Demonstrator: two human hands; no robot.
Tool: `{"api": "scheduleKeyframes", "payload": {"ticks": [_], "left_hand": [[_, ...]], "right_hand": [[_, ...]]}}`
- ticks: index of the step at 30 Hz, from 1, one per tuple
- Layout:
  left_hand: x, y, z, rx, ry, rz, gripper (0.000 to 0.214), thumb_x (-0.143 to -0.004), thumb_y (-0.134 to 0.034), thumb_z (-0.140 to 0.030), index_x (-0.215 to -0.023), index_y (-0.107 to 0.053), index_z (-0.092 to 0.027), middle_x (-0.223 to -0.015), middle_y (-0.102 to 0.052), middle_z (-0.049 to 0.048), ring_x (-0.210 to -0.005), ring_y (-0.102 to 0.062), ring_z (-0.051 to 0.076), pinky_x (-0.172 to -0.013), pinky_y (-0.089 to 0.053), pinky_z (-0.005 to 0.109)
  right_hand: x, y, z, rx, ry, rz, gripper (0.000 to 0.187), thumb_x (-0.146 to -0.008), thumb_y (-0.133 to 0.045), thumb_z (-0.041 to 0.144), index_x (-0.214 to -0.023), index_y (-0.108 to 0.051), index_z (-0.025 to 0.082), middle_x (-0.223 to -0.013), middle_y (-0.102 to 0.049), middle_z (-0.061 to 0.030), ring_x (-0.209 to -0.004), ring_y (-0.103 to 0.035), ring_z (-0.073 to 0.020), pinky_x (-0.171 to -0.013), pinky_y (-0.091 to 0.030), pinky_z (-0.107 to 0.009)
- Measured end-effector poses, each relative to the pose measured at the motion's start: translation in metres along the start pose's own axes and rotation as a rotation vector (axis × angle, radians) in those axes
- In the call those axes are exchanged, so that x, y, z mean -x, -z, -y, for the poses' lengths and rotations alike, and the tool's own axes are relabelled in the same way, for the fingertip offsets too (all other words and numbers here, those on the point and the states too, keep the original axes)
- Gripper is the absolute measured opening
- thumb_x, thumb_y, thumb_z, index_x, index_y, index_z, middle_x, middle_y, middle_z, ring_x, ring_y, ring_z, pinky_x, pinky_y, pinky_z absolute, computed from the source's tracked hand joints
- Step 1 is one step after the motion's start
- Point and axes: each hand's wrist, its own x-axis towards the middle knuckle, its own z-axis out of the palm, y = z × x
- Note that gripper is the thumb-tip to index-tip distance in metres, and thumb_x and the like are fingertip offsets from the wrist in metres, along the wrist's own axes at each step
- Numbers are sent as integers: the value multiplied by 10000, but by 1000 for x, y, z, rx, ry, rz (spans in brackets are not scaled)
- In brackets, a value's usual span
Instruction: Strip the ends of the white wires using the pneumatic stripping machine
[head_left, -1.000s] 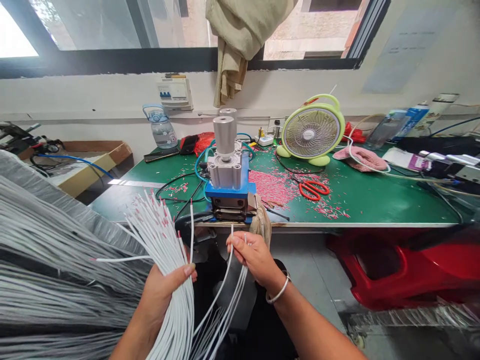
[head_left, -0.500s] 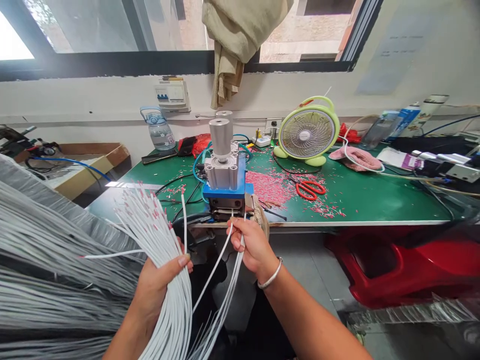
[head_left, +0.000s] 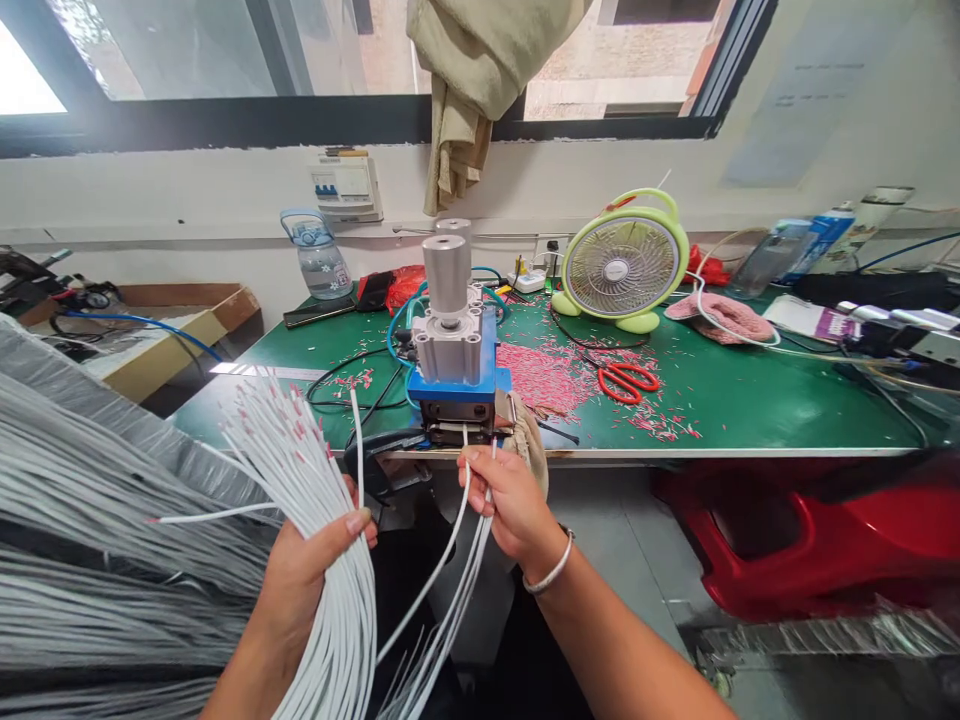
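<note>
My left hand (head_left: pixel 304 572) is closed round a thick bundle of white wires (head_left: pixel 300 470) with red-marked tips, which fan upward to the left. My right hand (head_left: pixel 510 500) pinches a few white wires (head_left: pixel 466 470) and holds their ends up at the front slot of a small blue pneumatic press (head_left: pixel 456 375) at the green table's front edge. A silver cylinder tops the press. The wire ends inside the slot are hidden.
On the green table (head_left: pixel 750 400) lie a heap of pink offcuts (head_left: pixel 544 375), red scissors (head_left: pixel 626 378), a green fan (head_left: pixel 626 265) and a water bottle (head_left: pixel 319 258). More grey-white wire bundles (head_left: pixel 82 500) fill the left. A red stool (head_left: pixel 810 530) stands right.
My right hand rose with its wires from below the table edge to the press's front slot, then eased slightly. The left hand's bundle shifted a little left.
</note>
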Motion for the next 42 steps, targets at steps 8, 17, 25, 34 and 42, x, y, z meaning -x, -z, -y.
{"api": "scheduleKeyframes", "payload": {"ticks": [8, 17, 25, 34, 42], "left_hand": [[-2, -2, -4, 10, -16, -45, 418, -452, -727, -252, -811, -531, -165, -565, -530, -31, -500, -495, 115, -492, -409, 229], [5, -6, -14, 48, 4, -38, 399, -476, -724, -215, -826, -535, -177, -584, -551, -40, -512, -496, 104, -510, -408, 212], [4, -1, 6, -64, 10, -12, 397, -444, -727, -270, -767, -526, -154, -523, -539, -22, -474, -494, 123, -481, -409, 244], [12, -6, 14, -88, 18, -34, 488, -417, -739, -277, -831, -516, -146, -492, -536, -18, -427, -481, 128, -453, -390, 256], [11, -5, 14, -66, 22, -7, 491, -414, -738, -274, -838, -520, -156, -518, -536, -19, -449, -495, 133, -454, -416, 260]], "right_hand": [[-2, -1, -2, -95, -42, -23, 247, -670, -613, 342, -699, -561, 102, -558, -535, 2, -340, -386, -21, -316, -126, -156], [-5, -1, 0, -127, -31, -23, 254, -660, -624, 358, -680, -540, 119, -537, -503, 17, -358, -370, -25, -322, -136, -153], [18, 12, -16, 225, 9, 138, 292, -742, -553, 400, -703, -586, 113, -578, -510, -5, -446, -351, -36, -418, -209, -169], [21, 13, -18, 207, 51, 158, 304, -763, -526, 411, -694, -589, 122, -426, -419, 39, -384, -292, -40, -397, -168, -191], [14, 8, -13, 80, 37, 20, 276, -718, -579, 391, -728, -584, 115, -596, -561, -11, -353, -397, -28, -329, -144, -165]]}}
